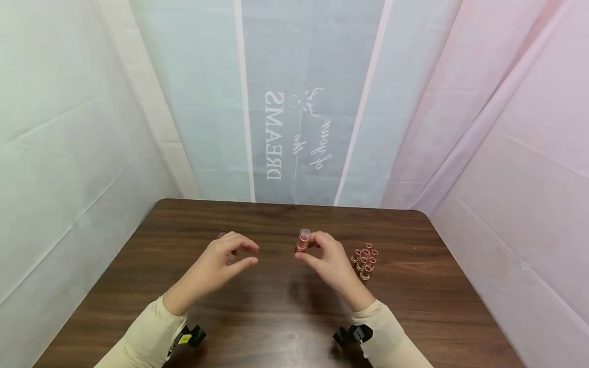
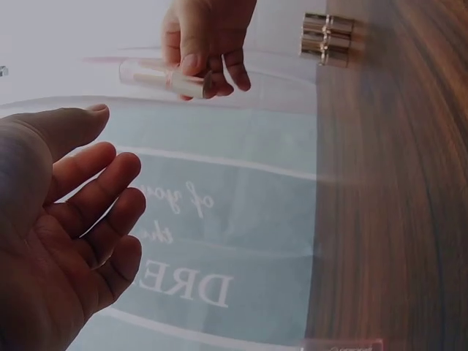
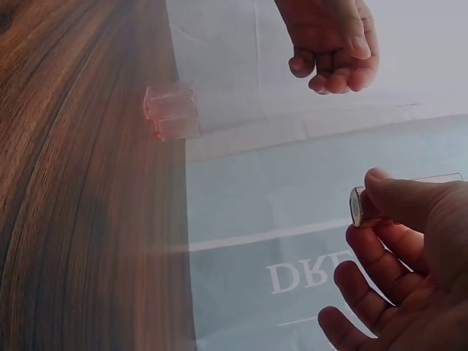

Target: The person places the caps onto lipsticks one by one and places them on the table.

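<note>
My right hand (image 1: 329, 258) pinches a lipstick tube (image 1: 302, 240) between thumb and fingers, above the table's middle. The tube has a clear pinkish cap end and a shiny metallic base, seen side-on as a lipstick tube (image 2: 164, 79) in the left wrist view. My left hand (image 1: 225, 255) hovers across from it with relaxed, slightly bent fingers and holds nothing. Behind the left hand, mostly hidden in the head view, clear pink caps (image 3: 172, 113) stand on the table in the right wrist view.
Several gold tubes with red tops (image 1: 365, 260) stand in a tight group right of my right hand, and appear as gold tubes (image 2: 326, 38) in the left wrist view. The dark wooden table (image 1: 276, 317) is bordered by hanging cloth (image 1: 211, 102) at the back and sides.
</note>
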Available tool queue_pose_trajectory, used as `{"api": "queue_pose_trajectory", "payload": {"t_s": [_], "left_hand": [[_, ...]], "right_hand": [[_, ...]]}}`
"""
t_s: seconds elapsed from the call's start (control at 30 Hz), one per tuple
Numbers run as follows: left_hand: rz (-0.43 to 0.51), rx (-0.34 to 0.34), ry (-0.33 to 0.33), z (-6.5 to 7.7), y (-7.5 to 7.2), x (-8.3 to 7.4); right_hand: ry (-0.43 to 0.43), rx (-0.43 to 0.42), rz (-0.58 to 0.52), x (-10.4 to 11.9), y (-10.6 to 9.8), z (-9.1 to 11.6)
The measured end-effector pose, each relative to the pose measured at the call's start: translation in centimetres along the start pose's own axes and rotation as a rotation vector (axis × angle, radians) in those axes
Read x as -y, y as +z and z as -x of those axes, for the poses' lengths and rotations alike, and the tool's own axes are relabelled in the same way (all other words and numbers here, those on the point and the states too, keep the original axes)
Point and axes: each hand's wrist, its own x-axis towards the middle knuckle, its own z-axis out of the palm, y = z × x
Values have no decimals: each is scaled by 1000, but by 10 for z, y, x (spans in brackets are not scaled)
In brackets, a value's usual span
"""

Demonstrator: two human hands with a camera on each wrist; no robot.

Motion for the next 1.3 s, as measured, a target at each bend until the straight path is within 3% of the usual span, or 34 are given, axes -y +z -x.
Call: {"api": "queue_pose_trajectory", "payload": {"t_s": [0.37, 0.7, 0.93, 1.3], "left_hand": [[2, 1, -22, 2, -10, 9], [-6, 10, -28, 1, -16, 11], [-14, -30, -131, 0, -27, 18], [-39, -75, -178, 2, -41, 37]], "right_hand": [[80, 60, -89, -6, 25, -16], [149, 102, 13, -27, 55, -57], [223, 124, 66, -45, 75, -83], [363, 187, 113, -73, 117, -97]]}}
